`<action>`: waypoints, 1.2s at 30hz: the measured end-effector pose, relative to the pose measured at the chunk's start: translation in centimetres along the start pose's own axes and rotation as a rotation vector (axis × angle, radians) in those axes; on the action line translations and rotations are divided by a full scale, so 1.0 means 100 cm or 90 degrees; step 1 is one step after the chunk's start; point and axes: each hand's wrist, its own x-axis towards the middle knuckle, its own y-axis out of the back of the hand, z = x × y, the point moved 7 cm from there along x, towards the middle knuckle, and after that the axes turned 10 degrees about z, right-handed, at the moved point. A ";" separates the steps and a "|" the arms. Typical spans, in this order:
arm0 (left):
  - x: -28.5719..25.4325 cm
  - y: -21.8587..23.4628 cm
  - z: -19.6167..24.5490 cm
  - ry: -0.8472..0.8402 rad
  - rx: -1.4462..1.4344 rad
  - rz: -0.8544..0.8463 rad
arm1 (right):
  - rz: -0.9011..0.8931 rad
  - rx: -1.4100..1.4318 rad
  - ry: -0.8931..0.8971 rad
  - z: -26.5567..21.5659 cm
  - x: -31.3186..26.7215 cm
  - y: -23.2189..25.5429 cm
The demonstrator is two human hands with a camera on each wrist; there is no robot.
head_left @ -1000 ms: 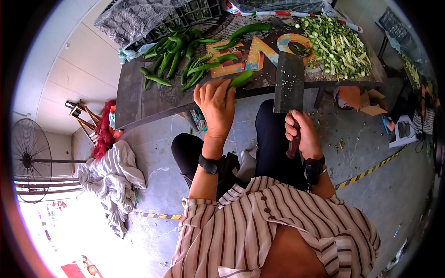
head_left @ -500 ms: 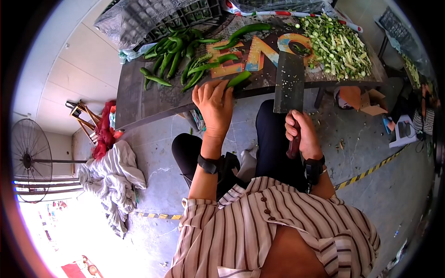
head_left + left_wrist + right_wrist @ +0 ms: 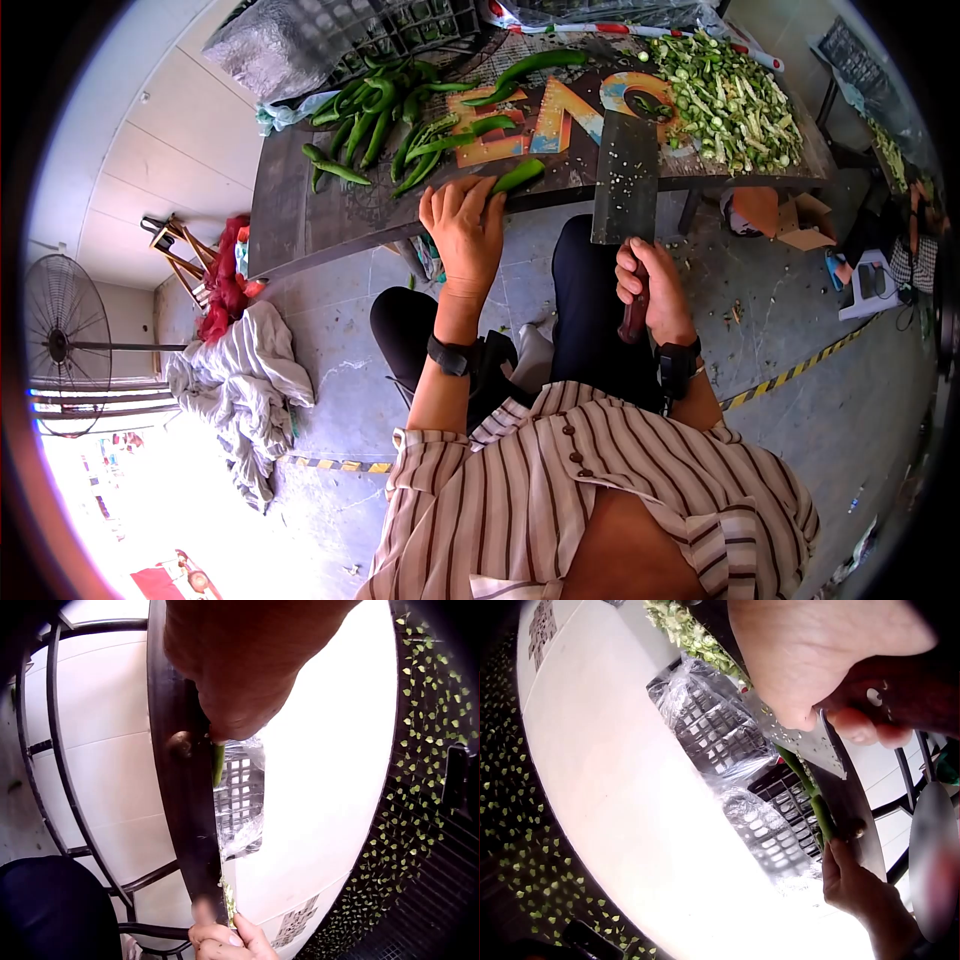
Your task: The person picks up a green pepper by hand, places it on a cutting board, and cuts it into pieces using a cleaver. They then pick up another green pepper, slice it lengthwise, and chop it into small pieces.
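Note:
At the table's near edge, my left hand (image 3: 465, 235) grips a green chili pepper (image 3: 519, 176), its cut end sticking out past the thumb toward the right. My right hand (image 3: 655, 285) holds a cleaver by its dark red handle (image 3: 911, 694). The broad blade (image 3: 626, 175) is speckled with small bits and stands a short way right of the pepper. Several whole green chilies (image 3: 375, 110) lie beyond and left of my left hand. A heap of chopped chilies (image 3: 730, 105) covers the right part of the table.
The dark table (image 3: 310, 215) bears large colored letters. Behind it, black plastic crates (image 3: 420, 30) stand wrapped in clear film. On the floor to the left are a bundled grey cloth (image 3: 245, 370) and a fan (image 3: 65, 345); a cardboard box (image 3: 803, 220) sits at the right.
The pepper in my left hand has shifted slightly to the left and its free end has dipped a little. My right hand and the cleaver have barely moved.

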 end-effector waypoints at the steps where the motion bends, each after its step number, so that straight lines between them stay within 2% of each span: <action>1: 0.000 0.000 0.000 -0.001 -0.004 0.001 | 0.000 -0.001 -0.002 0.000 0.000 0.000; 36: -0.002 0.004 0.001 0.002 -0.029 0.010 | -0.004 0.001 -0.017 0.007 -0.001 0.002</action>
